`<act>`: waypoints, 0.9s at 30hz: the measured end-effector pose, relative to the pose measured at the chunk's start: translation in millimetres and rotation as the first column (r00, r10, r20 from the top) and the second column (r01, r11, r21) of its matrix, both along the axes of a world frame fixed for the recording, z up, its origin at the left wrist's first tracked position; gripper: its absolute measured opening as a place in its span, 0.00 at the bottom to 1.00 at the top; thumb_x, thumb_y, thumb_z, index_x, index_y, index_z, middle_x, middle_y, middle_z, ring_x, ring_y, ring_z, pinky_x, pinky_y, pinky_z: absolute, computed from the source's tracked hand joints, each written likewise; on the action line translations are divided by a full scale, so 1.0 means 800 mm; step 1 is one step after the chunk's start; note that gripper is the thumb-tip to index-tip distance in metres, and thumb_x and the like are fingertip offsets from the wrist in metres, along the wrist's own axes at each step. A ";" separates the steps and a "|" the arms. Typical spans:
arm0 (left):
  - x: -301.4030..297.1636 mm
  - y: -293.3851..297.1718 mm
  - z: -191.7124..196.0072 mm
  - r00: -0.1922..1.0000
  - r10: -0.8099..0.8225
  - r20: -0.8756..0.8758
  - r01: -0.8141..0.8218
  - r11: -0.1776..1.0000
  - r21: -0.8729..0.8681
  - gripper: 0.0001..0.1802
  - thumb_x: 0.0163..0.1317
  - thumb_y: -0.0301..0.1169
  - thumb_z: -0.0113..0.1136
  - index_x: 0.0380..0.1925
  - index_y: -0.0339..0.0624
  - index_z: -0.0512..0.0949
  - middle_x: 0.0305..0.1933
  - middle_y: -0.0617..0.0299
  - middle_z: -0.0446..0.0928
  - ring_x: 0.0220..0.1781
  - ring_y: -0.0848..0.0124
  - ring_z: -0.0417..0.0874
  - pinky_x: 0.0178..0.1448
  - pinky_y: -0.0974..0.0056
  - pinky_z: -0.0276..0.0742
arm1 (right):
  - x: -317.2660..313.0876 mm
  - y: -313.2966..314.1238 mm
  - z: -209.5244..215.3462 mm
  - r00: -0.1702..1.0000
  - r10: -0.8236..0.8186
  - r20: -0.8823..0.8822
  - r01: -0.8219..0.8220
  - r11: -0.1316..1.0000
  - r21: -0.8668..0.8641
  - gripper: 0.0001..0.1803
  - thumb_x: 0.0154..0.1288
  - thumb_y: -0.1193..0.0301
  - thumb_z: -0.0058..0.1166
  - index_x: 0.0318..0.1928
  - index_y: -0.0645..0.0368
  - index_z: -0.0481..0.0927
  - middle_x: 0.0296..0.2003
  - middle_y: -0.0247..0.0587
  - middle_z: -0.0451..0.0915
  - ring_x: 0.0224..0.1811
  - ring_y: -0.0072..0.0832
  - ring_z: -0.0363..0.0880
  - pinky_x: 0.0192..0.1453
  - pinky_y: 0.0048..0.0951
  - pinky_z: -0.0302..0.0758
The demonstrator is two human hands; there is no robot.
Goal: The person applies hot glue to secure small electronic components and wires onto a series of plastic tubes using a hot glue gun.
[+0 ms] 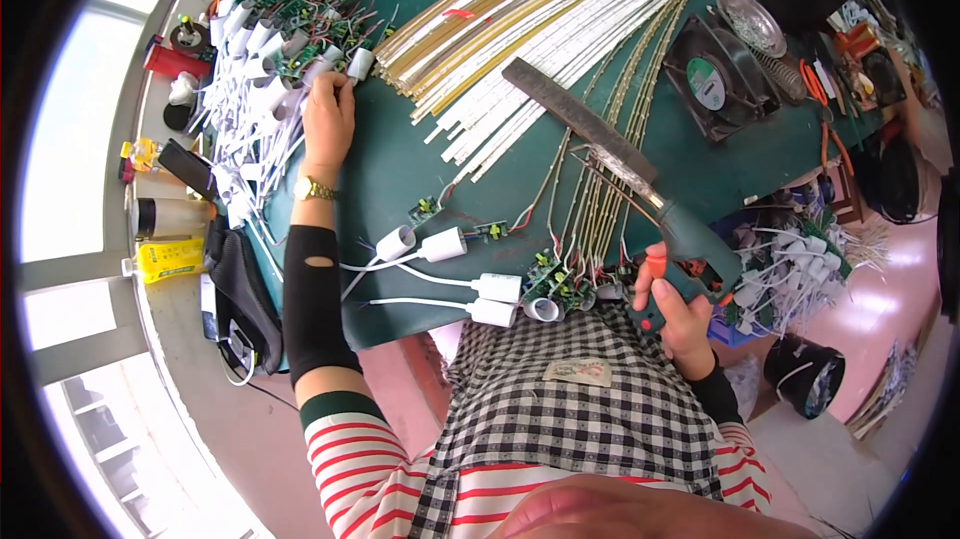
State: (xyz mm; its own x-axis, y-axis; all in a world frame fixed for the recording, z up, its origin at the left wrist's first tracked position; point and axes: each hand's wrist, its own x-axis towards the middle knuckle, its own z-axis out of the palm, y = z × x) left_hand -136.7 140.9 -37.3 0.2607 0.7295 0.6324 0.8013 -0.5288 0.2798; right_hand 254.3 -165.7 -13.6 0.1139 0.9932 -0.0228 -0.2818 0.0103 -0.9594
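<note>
My left hand (pixel 328 119), with a gold watch at the wrist, is at the edge of a heap of wired circuit boards (pixel 300 24) and white cylinders. Its fingers are closed on a white cylinder (pixel 318 69). In my right hand (pixel 680 314) is a soldering gun (pixel 690 244) with a dark green body and red trigger, its metal barrel slanting up and left. A long grey metal bar (pixel 575 119) lies across the LED strips beyond the barrel. Several white cylinders with cables (pixel 495 286) and small boards (pixel 560 279) lie at the near table edge.
Long white and yellow LED strips (pixel 490 29) fan across the green table (pixel 400 209). A black fan (pixel 715 79) and a metal dish (pixel 750 21) stand right. More wired cylinders (pixel 790 269) fill a blue bin below, right. A yellow packet (pixel 170 260) and black bag (pixel 240 289) are left.
</note>
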 end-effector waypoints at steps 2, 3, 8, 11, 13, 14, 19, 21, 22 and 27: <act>0.005 -0.008 0.004 0.997 -0.032 0.076 0.029 0.999 0.043 0.10 0.64 0.25 0.58 0.45 0.38 0.75 0.36 0.51 0.79 0.37 0.53 0.81 0.42 0.57 0.76 | 0.000 -0.001 0.000 0.999 -0.031 0.012 0.031 0.999 -0.026 0.18 0.65 0.77 0.52 0.55 0.64 0.71 0.33 0.42 0.78 0.27 0.23 0.77 0.33 0.24 0.75; 0.005 -0.015 0.010 0.997 -0.035 0.070 0.030 0.997 0.067 0.09 0.64 0.24 0.58 0.44 0.37 0.76 0.36 0.52 0.79 0.36 0.57 0.81 0.42 0.60 0.76 | -0.001 0.000 0.000 0.999 -0.031 0.008 0.032 0.999 -0.029 0.17 0.65 0.77 0.52 0.55 0.64 0.71 0.33 0.42 0.79 0.27 0.23 0.77 0.33 0.23 0.75; 0.008 -0.058 0.034 0.697 -0.031 0.716 -0.001 0.999 0.045 0.05 0.67 0.22 0.57 0.41 0.36 0.79 0.34 0.66 0.78 0.29 0.81 0.76 0.34 0.77 0.72 | -0.002 0.001 0.006 1.000 0.003 -0.006 -0.003 1.000 -0.011 0.17 0.66 0.77 0.52 0.55 0.64 0.71 0.33 0.41 0.79 0.27 0.22 0.77 0.33 0.24 0.75; 0.006 -0.075 0.071 0.662 -0.146 0.735 0.022 0.984 0.176 0.04 0.66 0.21 0.58 0.40 0.36 0.79 0.35 0.65 0.79 0.27 0.82 0.75 0.32 0.77 0.71 | -0.003 0.000 0.004 0.997 0.019 0.072 -0.016 0.999 -0.049 0.19 0.66 0.73 0.50 0.57 0.64 0.69 0.33 0.41 0.77 0.27 0.22 0.75 0.33 0.23 0.73; 0.008 -0.090 0.099 0.750 -0.140 0.647 0.043 0.986 0.163 0.04 0.63 0.19 0.60 0.37 0.35 0.79 0.34 0.63 0.80 0.25 0.81 0.74 0.30 0.76 0.69 | -0.005 0.005 0.007 0.997 0.037 0.066 -0.034 0.999 -0.035 0.19 0.66 0.73 0.51 0.57 0.64 0.69 0.33 0.41 0.77 0.27 0.22 0.75 0.33 0.23 0.73; 0.012 -0.098 0.110 0.791 -0.136 0.596 0.065 0.988 0.140 0.04 0.61 0.18 0.61 0.36 0.35 0.79 0.33 0.62 0.80 0.25 0.79 0.74 0.30 0.75 0.70 | -0.005 0.006 0.008 0.997 0.043 0.069 -0.041 0.999 -0.024 0.19 0.66 0.73 0.51 0.57 0.64 0.69 0.33 0.41 0.77 0.27 0.23 0.75 0.33 0.23 0.73; 0.075 -0.148 0.132 0.992 -0.113 0.049 0.117 0.990 -0.082 0.05 0.52 0.18 0.64 0.28 0.37 0.79 0.27 0.58 0.78 0.24 0.69 0.76 0.29 0.69 0.71 | -0.012 0.012 0.012 0.997 0.063 0.040 -0.061 0.997 -0.052 0.18 0.67 0.76 0.51 0.57 0.64 0.71 0.33 0.41 0.78 0.27 0.23 0.76 0.34 0.24 0.75; 0.100 -0.169 0.115 0.991 -0.135 0.019 0.135 0.958 -0.253 0.04 0.50 0.21 0.64 0.27 0.40 0.80 0.25 0.60 0.78 0.24 0.65 0.77 0.34 0.63 0.71 | -0.014 0.018 0.015 0.996 0.077 0.043 -0.074 0.995 -0.061 0.18 0.66 0.76 0.51 0.57 0.63 0.71 0.33 0.41 0.78 0.28 0.22 0.77 0.35 0.24 0.75; 0.111 -0.174 0.103 0.982 -0.183 -0.037 0.165 0.944 -0.286 0.03 0.49 0.23 0.64 0.26 0.42 0.80 0.25 0.61 0.79 0.26 0.64 0.79 0.41 0.61 0.71 | -0.014 0.020 0.014 0.996 0.081 0.032 -0.079 0.996 -0.047 0.18 0.66 0.77 0.51 0.57 0.64 0.72 0.33 0.41 0.78 0.28 0.22 0.77 0.35 0.24 0.75; 0.143 -0.186 0.053 0.981 -0.182 -0.069 0.144 0.915 -0.376 0.02 0.49 0.25 0.64 0.24 0.45 0.81 0.24 0.65 0.78 0.29 0.64 0.78 0.43 0.60 0.69 | -0.024 0.031 0.010 0.993 0.113 0.022 -0.113 0.994 -0.008 0.18 0.66 0.78 0.52 0.56 0.64 0.71 0.33 0.40 0.78 0.28 0.21 0.77 0.35 0.24 0.75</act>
